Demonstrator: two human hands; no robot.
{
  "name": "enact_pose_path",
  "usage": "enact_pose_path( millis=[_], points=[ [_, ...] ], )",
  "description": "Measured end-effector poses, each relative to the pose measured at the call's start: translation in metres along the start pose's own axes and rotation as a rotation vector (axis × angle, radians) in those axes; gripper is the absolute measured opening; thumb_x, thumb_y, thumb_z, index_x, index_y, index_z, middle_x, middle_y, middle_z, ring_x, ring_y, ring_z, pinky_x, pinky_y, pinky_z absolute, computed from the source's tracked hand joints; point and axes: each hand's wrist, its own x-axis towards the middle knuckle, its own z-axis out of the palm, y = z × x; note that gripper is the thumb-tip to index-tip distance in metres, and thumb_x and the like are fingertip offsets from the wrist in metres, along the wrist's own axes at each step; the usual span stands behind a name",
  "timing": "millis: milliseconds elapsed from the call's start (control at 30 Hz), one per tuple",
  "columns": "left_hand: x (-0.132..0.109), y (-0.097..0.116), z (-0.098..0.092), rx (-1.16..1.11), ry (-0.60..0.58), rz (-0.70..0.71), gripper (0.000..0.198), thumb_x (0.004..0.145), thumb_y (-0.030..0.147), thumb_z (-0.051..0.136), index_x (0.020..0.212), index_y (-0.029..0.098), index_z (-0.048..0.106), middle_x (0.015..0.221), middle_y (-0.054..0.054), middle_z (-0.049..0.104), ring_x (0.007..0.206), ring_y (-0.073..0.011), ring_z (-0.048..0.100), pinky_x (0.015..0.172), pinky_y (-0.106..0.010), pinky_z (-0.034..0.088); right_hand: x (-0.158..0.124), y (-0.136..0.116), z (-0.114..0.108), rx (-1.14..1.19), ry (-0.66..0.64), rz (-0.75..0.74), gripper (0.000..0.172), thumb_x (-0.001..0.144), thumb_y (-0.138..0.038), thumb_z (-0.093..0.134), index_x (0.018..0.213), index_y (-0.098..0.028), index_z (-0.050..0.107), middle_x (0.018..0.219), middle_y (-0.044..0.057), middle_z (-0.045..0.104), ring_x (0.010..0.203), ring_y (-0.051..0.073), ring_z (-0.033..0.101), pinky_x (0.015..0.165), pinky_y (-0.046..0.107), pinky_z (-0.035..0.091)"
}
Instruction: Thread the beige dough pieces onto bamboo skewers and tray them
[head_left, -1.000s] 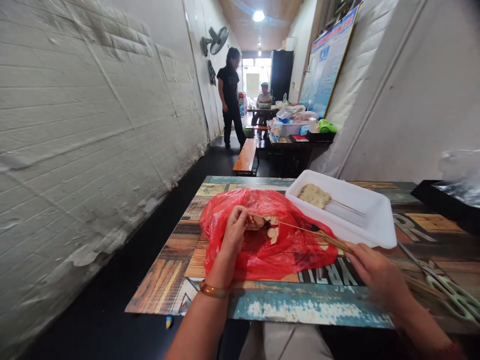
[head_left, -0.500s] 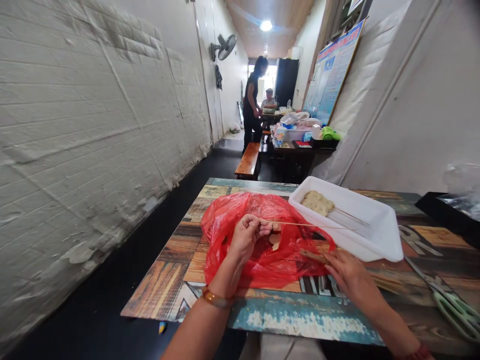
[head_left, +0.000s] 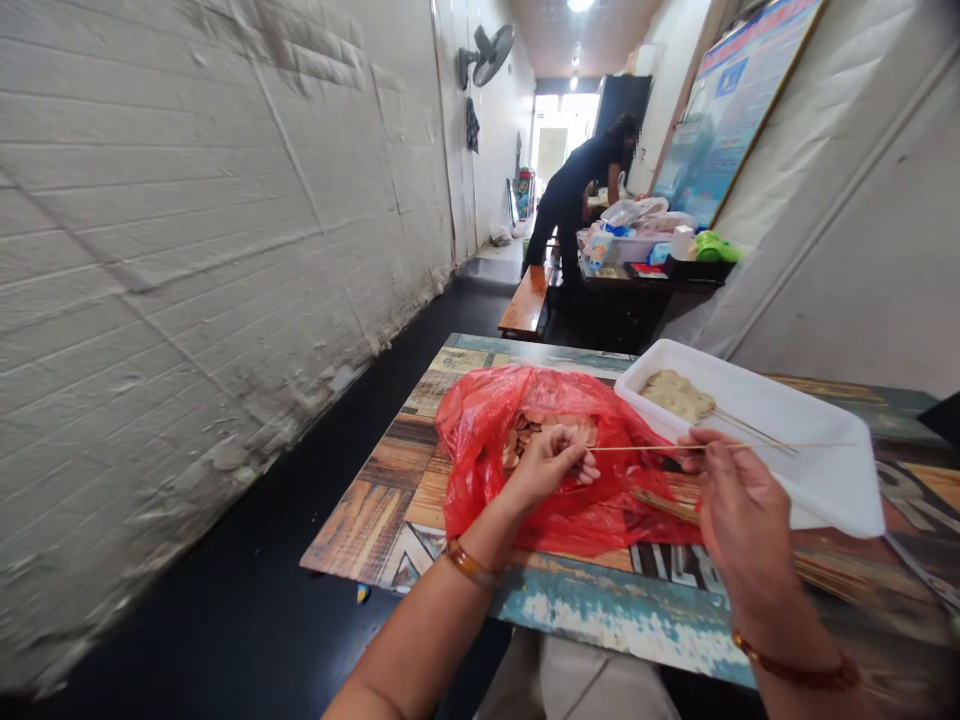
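My left hand (head_left: 553, 466) is pinched at the left end of a thin bamboo skewer (head_left: 637, 448), over the mouth of a red plastic bag (head_left: 487, 400). Whether a slice is also in those fingers I cannot make out. My right hand (head_left: 739, 495) has its fingers closed on the same skewer further along, and the free end reaches out over a white plastic tray (head_left: 817, 410). Inside the bag lie many thin brownish slices (head_left: 523, 432). A flat tan piece of food (head_left: 677, 394) on sticks rests in the tray. More skewers (head_left: 664, 503) lie bundled on the table below my right hand.
The patchwork wood-pattern table (head_left: 375, 500) holds all this, with scissors (head_left: 926, 572) at its right edge. Beyond stand an orange bench (head_left: 526, 300) and another table with bags and a green item (head_left: 716, 247). A person in dark clothes (head_left: 574, 190) bends over there.
My right hand has come up from the bundled skewers onto the skewer that my left hand holds. More slices show in the bag. The person behind has bent forward, and the view has shifted.
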Motion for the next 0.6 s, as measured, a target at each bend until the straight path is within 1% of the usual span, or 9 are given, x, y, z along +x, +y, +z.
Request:
enact_pose_path(
  millis=[67,100,200,267,333,367,467,533,600],
  points=[
    [0.001,0.001,-0.002,0.056,0.007,0.01,0.032,0.075,0.042,0.066,0.079,0.015,0.049,0.07,-0.003,0.064,0.059,-0.0128,0.063,0.058,-0.025,0.051,0.005,-0.012,-0.007,0.264,0.213,0.035,0.026,0.088,-0.042,0.052,0.1,-0.022,0.063,0.081,0.003,0.058,0.072,0.017,0.055,0.069,0.033,0.047],
    [0.002,0.001,-0.004,0.082,0.035,0.031,0.031,0.075,0.041,0.064,0.081,0.015,0.05,0.07,-0.002,0.063,0.057,-0.0117,0.062,0.057,-0.024,0.05,0.006,-0.018,-0.011,0.336,0.245,0.041,0.023,0.086,-0.039,0.057,0.097,-0.021,0.064,0.073,0.0,0.055,0.067,0.014,0.052,0.066,0.029,0.045],
    [0.007,-0.001,-0.013,0.256,0.143,0.118,0.023,0.079,0.037,0.058,0.08,0.015,0.052,0.07,0.0,0.061,0.053,-0.0084,0.056,0.054,-0.021,0.046,0.0,-0.025,-0.022,0.347,0.174,0.099,0.029,0.084,-0.04,0.06,0.105,-0.021,0.066,0.058,-0.005,0.045,0.051,0.01,0.04,0.047,0.022,0.035],
    [0.009,-0.004,-0.016,0.431,0.183,0.131,0.02,0.082,0.034,0.052,0.077,0.015,0.053,0.067,0.0,0.06,0.053,-0.009,0.054,0.054,-0.021,0.044,-0.01,-0.021,-0.027,0.306,0.09,0.173,0.039,0.084,-0.042,0.059,0.117,-0.021,0.062,0.057,-0.006,0.044,0.046,0.009,0.035,0.04,0.021,0.029],
    [0.008,-0.008,-0.013,0.638,0.172,0.146,0.015,0.082,0.027,0.05,0.077,0.015,0.057,0.068,-0.001,0.061,0.059,-0.011,0.056,0.057,-0.022,0.045,-0.021,-0.015,-0.028,0.276,-0.016,0.235,0.046,0.085,-0.043,0.058,0.126,-0.022,0.056,0.06,-0.005,0.048,0.043,0.008,0.035,0.038,0.021,0.028],
    [0.005,-0.009,-0.01,0.748,0.135,0.157,0.013,0.081,0.023,0.049,0.079,0.014,0.059,0.071,-0.002,0.063,0.064,-0.0123,0.057,0.061,-0.023,0.045,-0.026,-0.012,-0.028,0.259,-0.08,0.253,0.046,0.085,-0.042,0.056,0.127,-0.022,0.055,0.062,-0.005,0.049,0.042,0.007,0.036,0.039,0.021,0.028],
    [-0.011,-0.014,0.009,1.061,-0.059,0.208,0.018,0.08,0.017,0.05,0.091,0.014,0.064,0.089,-0.006,0.067,0.079,-0.0159,0.059,0.073,-0.027,0.046,-0.037,-0.003,-0.023,0.216,-0.237,0.262,0.043,0.087,-0.041,0.053,0.125,-0.02,0.056,0.065,-0.005,0.051,0.044,0.007,0.04,0.042,0.021,0.033],
    [-0.023,-0.018,0.025,1.239,-0.192,0.233,0.019,0.08,0.018,0.052,0.095,0.015,0.064,0.095,-0.008,0.067,0.087,-0.0186,0.059,0.081,-0.03,0.046,-0.039,0.002,-0.014,0.209,-0.27,0.252,0.042,0.086,-0.04,0.054,0.122,-0.018,0.059,0.065,-0.004,0.052,0.045,0.008,0.042,0.044,0.021,0.035],
    [-0.034,-0.026,0.04,1.38,-0.277,0.277,0.023,0.083,0.021,0.05,0.102,0.016,0.062,0.103,-0.009,0.066,0.095,-0.0208,0.058,0.089,-0.034,0.044,-0.038,0.007,-0.001,0.209,-0.31,0.243,0.043,0.085,-0.041,0.054,0.119,-0.016,0.061,0.062,-0.004,0.053,0.045,0.009,0.043,0.044,0.021,0.036]
  ],
)
